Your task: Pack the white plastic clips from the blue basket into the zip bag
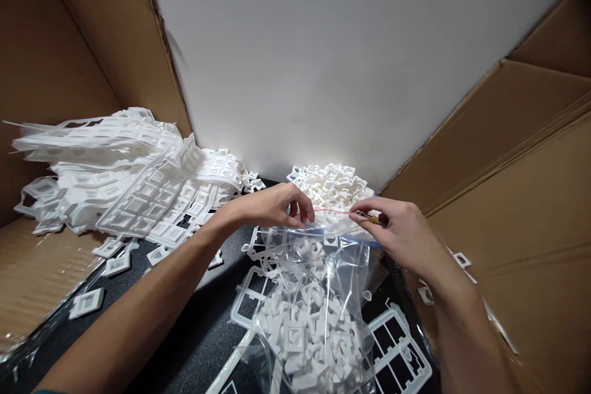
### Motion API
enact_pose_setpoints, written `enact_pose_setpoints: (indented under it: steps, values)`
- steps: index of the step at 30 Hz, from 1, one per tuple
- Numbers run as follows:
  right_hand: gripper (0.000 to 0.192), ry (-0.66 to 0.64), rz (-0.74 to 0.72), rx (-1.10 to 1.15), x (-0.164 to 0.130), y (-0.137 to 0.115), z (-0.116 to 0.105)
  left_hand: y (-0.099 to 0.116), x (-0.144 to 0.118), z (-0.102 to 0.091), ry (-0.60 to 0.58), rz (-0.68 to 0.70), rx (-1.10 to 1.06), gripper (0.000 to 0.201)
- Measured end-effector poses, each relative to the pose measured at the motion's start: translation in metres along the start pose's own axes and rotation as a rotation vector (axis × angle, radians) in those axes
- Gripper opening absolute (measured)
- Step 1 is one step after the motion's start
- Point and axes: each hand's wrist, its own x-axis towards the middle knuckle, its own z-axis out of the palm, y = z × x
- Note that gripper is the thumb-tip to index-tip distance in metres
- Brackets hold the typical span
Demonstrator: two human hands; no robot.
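A clear zip bag stands full of small white foam pieces, with blue strips along its mouth. At the left of that mouth, my left hand has its fingers curled onto the plastic edge. My right hand is closed at the right end of the mouth, thumb against fingers. Something small, yellow and dark shows between those fingers; I cannot make out what it is. A thin red line stretches between the two hands. Behind them rises a heap of loose white foam pieces.
At left lies a pile of white foam sheets with cut-outs, with loose squares nearby. White foam frames lie on the black surface. Cardboard walls stand at both sides and a pale panel behind.
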Motion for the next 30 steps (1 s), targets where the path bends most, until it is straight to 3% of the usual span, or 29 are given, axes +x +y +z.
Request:
enact_pose_setpoints:
  steps: [4, 7, 10, 14, 17, 21, 24, 30]
  values:
    - [0.021, 0.148, 0.039, 0.029, 0.002, 0.020, -0.005, 0.002, 0.002, 0.008, 0.029, 0.022, 0.074, 0.026]
    - [0.029, 0.269, 0.181, 0.003, 0.006, 0.044, 0.000, 0.002, 0.000, 0.009, 0.133, 0.010, 0.107, 0.029]
    - [0.026, 0.154, 0.289, -0.099, 0.010, 0.063, 0.011, 0.000, -0.002, 0.006, 0.232, -0.001, 0.101, 0.039]
    - [0.028, -0.003, 0.301, -0.175, 0.010, 0.070, 0.018, -0.007, -0.004, 0.000, 0.313, -0.032, 0.123, 0.048]
    - [0.020, -0.001, 0.346, -0.283, 0.008, 0.067, 0.014, -0.019, -0.004, -0.001, 0.364, -0.105, 0.194, 0.042]
    - [0.017, 0.034, 0.420, -0.433, 0.006, 0.068, 0.008, -0.032, -0.003, 0.006, 0.307, -0.161, 0.234, 0.043]
    - [0.020, 0.053, 0.385, -0.392, 0.007, 0.069, 0.011, -0.036, -0.001, 0.014, 0.281, -0.183, 0.230, 0.043]
    - [0.012, 0.021, 0.356, -0.334, 0.009, 0.071, 0.022, -0.034, 0.002, 0.017, 0.344, -0.215, 0.214, 0.023]
